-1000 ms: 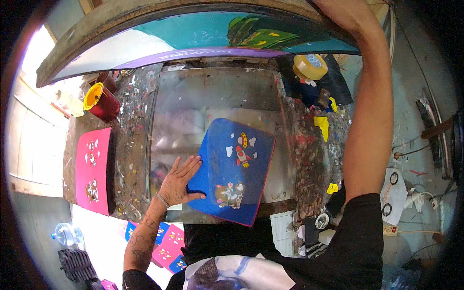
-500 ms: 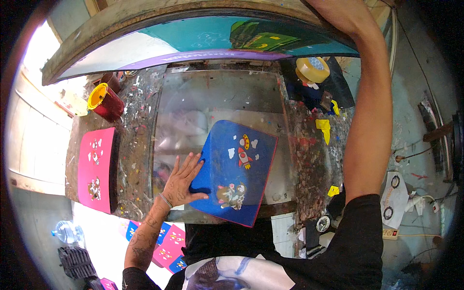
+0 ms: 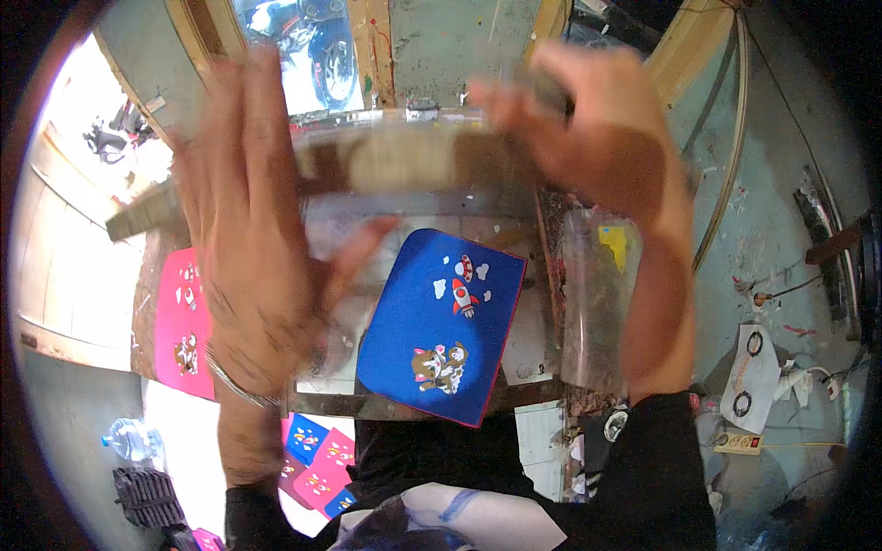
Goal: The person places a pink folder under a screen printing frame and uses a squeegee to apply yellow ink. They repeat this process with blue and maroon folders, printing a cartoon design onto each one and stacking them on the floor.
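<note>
The left hand (image 3: 253, 248) has lifted off the blue sheet (image 3: 446, 331) and is raised, blurred, to its upper left, thumb spread. The right hand (image 3: 597, 110), formerly at the upper edge of the wooden frame (image 3: 404, 161), has come lower into view, also blurred; contact with the frame cannot be determined. The frame has dropped from its raised position to a low, edge-on position between the hands, exposing a bright opening (image 3: 312, 55) beyond them. Clear film (image 3: 583, 312), previously over the blue sheet, now curls just left of the right forearm.
</note>
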Available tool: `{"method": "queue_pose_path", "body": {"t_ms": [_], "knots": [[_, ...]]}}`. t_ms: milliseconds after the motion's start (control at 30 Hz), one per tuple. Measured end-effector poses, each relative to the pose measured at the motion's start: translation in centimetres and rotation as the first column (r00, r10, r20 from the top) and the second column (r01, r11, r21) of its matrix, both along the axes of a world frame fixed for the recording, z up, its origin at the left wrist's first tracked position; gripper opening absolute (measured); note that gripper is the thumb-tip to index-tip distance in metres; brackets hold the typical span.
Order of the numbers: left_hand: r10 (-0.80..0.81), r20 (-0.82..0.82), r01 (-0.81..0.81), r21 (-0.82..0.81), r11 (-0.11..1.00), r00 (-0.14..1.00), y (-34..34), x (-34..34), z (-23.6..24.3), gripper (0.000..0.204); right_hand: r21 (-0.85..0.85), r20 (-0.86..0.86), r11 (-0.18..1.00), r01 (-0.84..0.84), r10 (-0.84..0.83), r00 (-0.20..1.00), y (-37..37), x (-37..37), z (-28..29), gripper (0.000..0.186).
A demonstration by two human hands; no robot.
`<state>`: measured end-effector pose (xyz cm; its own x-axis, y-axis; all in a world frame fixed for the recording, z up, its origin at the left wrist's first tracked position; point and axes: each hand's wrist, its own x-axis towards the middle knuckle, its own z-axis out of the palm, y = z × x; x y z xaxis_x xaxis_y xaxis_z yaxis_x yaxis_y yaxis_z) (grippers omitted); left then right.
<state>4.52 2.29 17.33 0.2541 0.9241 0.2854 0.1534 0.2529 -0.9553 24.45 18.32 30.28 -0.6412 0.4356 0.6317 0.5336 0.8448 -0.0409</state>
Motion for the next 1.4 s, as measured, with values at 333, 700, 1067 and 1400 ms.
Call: {"method": "queue_pose_path", "body": {"t_ms": [333, 700, 1067, 1400], "knots": [[0.122, 0.989, 0.477, -0.066, 0.876, -0.086, -7.3, -0.9, -7.9, 0.048, -0.413, 0.274, 0.905, -0.105, 0.233, 0.933, -10.4, 4.8, -17.0, 0.036], [0.159, 0.98, 0.501, -0.078, 0.862, -0.121, -7.8, -1.1, -10.8, 0.045, -0.621, 0.295, 0.783, -0.047, 0.289, 0.911, -7.2, 3.9, -21.0, 0.024], [0.278, 0.952, 0.471, -0.189, 0.862, -0.126, -7.9, -1.1, -13.4, 0.046, -0.542, 0.296, 0.832, 0.117, 0.059, 0.953, 5.2, -1.9, -23.0, 0.022], [0.266, 0.947, 0.499, -0.144, 0.855, -0.182, -7.9, -1.4, -13.8, 0.045, -0.537, 0.214, 0.843, -0.027, 0.167, 0.963, -6.0, 2.5, -25.2, 0.014]]}}
